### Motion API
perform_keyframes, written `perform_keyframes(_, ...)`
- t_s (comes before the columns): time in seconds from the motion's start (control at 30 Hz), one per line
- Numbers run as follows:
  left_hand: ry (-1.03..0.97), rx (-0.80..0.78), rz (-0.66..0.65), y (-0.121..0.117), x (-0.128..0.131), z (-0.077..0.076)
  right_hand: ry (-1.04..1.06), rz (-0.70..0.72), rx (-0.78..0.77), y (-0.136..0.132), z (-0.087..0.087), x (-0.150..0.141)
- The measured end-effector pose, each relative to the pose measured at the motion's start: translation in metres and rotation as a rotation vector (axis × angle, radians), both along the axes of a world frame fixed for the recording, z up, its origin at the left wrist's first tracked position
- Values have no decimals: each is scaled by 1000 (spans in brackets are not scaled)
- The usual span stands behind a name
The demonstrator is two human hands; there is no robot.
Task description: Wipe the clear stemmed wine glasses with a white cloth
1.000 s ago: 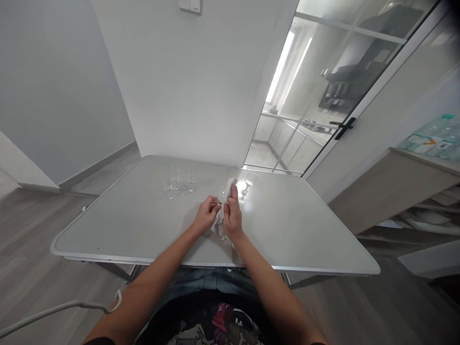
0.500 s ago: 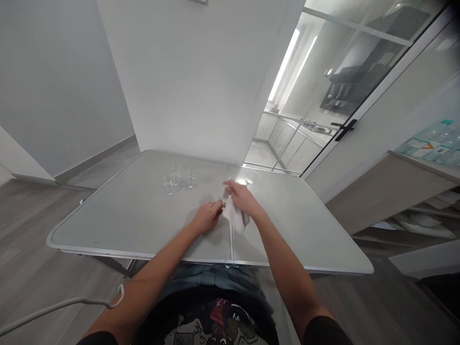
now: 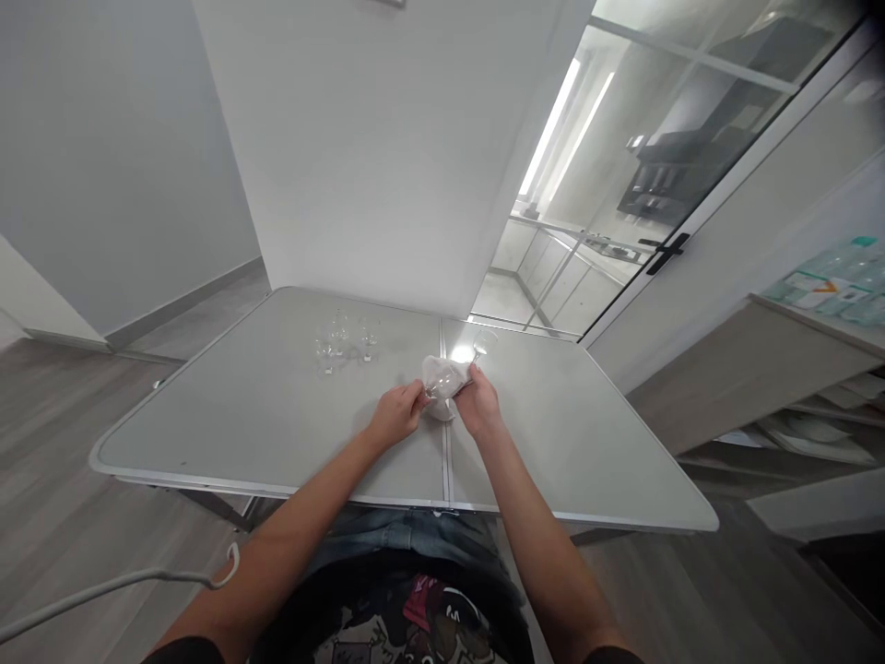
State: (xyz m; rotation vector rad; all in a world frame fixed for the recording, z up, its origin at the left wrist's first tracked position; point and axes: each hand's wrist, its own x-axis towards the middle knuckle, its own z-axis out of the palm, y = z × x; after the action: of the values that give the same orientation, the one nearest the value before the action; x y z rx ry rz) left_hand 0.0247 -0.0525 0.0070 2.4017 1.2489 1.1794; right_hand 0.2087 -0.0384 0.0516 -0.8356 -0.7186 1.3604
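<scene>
My left hand (image 3: pixel 399 412) is closed, its fingertips pinching the stem end of a clear wine glass (image 3: pixel 446 381). The glass lies tilted above the middle seam of the table, its bowl toward the right. A white cloth (image 3: pixel 442 412) sits behind and under the bowl. My right hand (image 3: pixel 478 402) grips the cloth at the bowl's right side, thumb on top; its other fingers are mostly hidden. Just beyond this hand stands another clear stemmed glass (image 3: pixel 485 343). Several clear stemmed glasses (image 3: pixel 338 334) are grouped farther left on the table.
The pale grey folding table (image 3: pixel 263 415) has a metal edge and backs onto a white wall (image 3: pixel 373 166). To the right are a glazed door with a black handle (image 3: pixel 667 253) and a shelf unit (image 3: pixel 761 378) holding bottles (image 3: pixel 833 277). A white cable (image 3: pixel 159 578) crosses at lower left.
My right hand has turned from palm-down to palm-up and moved slightly right and down. The cloth now spreads behind the glass, whose bowl has come into view. My left hand has barely moved.
</scene>
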Motion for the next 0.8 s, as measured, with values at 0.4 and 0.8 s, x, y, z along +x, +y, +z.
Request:
perform_keyframes(0.4, 77, -99, -193, 0, -3, 5, -664, 564, 383, -4, 27, 45)
perform_keyframes(0.8, -47, 51, -150, 0, -5, 2, -344, 436, 45, -3, 10, 28)
